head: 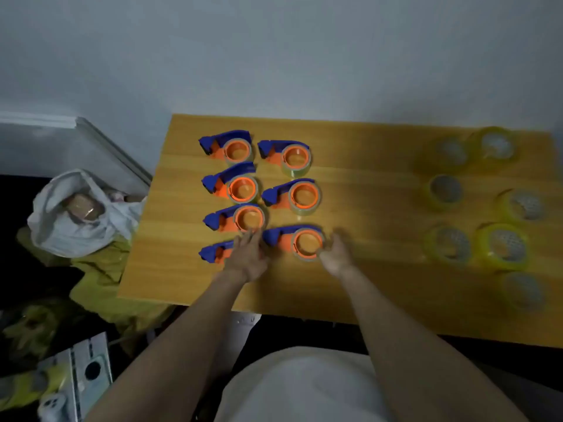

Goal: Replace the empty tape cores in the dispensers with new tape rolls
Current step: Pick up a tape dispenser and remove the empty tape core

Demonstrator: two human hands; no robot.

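Observation:
Several blue-and-orange tape dispensers stand in two columns on the left half of the wooden table (pixel 365 284). The nearest one in the right column (pixel 297 240) lies between my hands. My left hand (pixel 246 258) lies flat with straight fingers over the nearest left-column dispenser (pixel 213 254) and hides most of it. My right hand (pixel 336 254) has relaxed fingers beside the right rim of the dispenser between my hands; the blur hides whether it touches. Several yellowish tape rolls (pixel 504 246) lie on the table's right half.
A wall runs behind the table. Left of the table on the floor sit a white bag (pixel 82 214) holding a brown roll, yellow-green cloth (pixel 100 287), and boxes with a white controller (pixel 53 406). The table's near edge is just in front of my body.

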